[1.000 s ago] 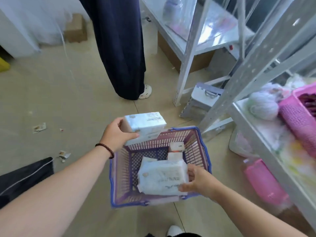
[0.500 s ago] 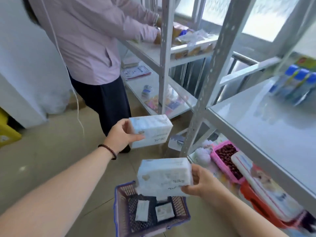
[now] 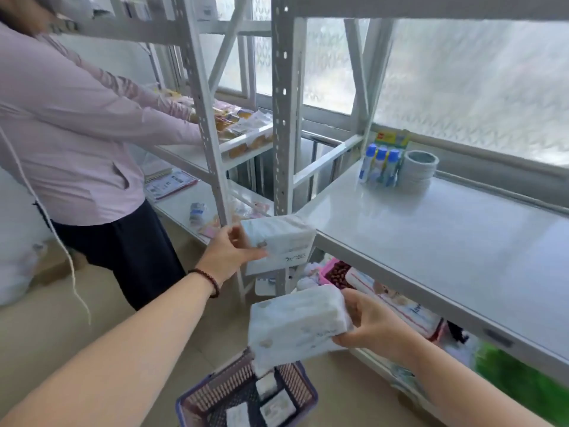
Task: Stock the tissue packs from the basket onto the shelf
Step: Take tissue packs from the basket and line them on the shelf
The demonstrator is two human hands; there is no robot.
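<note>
My left hand (image 3: 226, 257) grips a white tissue pack (image 3: 281, 241) by its left end, held at the front left corner of the white metal shelf (image 3: 431, 235). My right hand (image 3: 372, 326) holds a second white tissue pack (image 3: 295, 328) lower down, in front of the shelf edge and above the basket. The purple basket (image 3: 246, 396) sits on the floor at the bottom of the view with several small tissue packs lying in it.
A person in a lilac top (image 3: 70, 143) works at the neighbouring rack on the left. Blue-capped tubes (image 3: 380, 166) and a roll of tape (image 3: 420, 167) stand at the shelf's back. An upright shelf post (image 3: 284, 118) rises beside my left hand. Goods fill the lower shelf (image 3: 397, 300).
Both hands have lifted their tissue packs out of the basket and up toward the shelf. My view has risen from the floor to the shelf level.
</note>
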